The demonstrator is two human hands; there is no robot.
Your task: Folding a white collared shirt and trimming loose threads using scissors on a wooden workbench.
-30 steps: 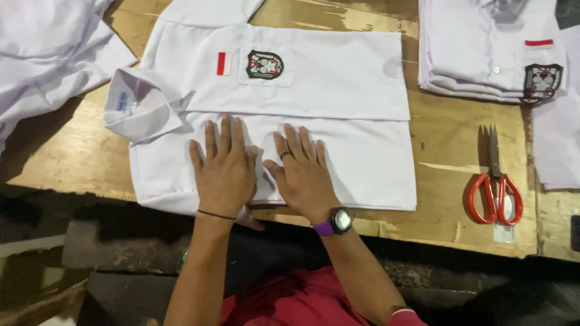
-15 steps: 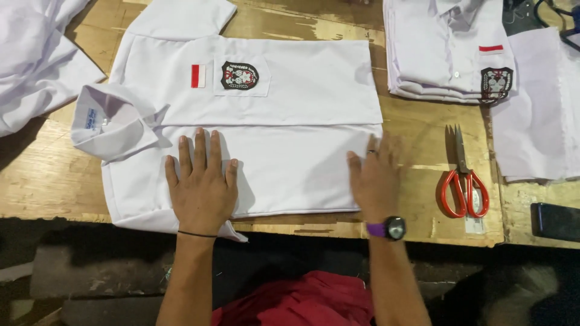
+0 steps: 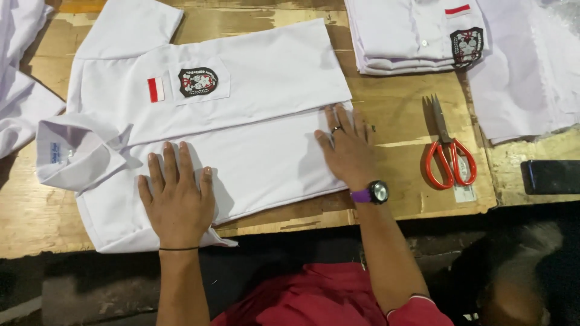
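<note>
- Table (image 3: 399, 199): worn wood, chipped near edge, carries everything.
- Shirt (image 3: 266, 121): white, lying sideways across the table, collar (image 3: 66, 154) at left, hem at right. Far half is folded over the near half; fold edge runs left-right through the middle. Sleeve sticks out far-left. Pocket with dark badge (image 3: 198, 81) and a red-white flag patch just left of it.
- Loose white cloth far-right, and more white cloth at the left edge.
- Stack (image 3: 411, 36): folded shirts, far-right, same badge showing, well apart from both hands.
- Left hand (image 3: 176, 202): flat, fingers spread, palm down on the near-left part of the shirt, near the collar. Holds nothing, just pressing.
- Right hand (image 3: 349, 151): flat, fingers together, pressing the shirt's right edge where cloth meets table. Holds nothing. Ring on one finger, purple-strap watch (image 3: 373, 193) on the wrist.
- Scissors (image 3: 448, 151): red handles, blades pointing far, just right of the right hand, on a small paper tag.
- Dark flat object (image 3: 551, 176) at the near-right edge; can't tell what it is.
- Risks, my read: near hem overhangs the table edge, so a pull could drag the shirt off; rough wood may snag cloth; a rightward sweep could hit the scissors; uneven pressure skews the fold.
</note>
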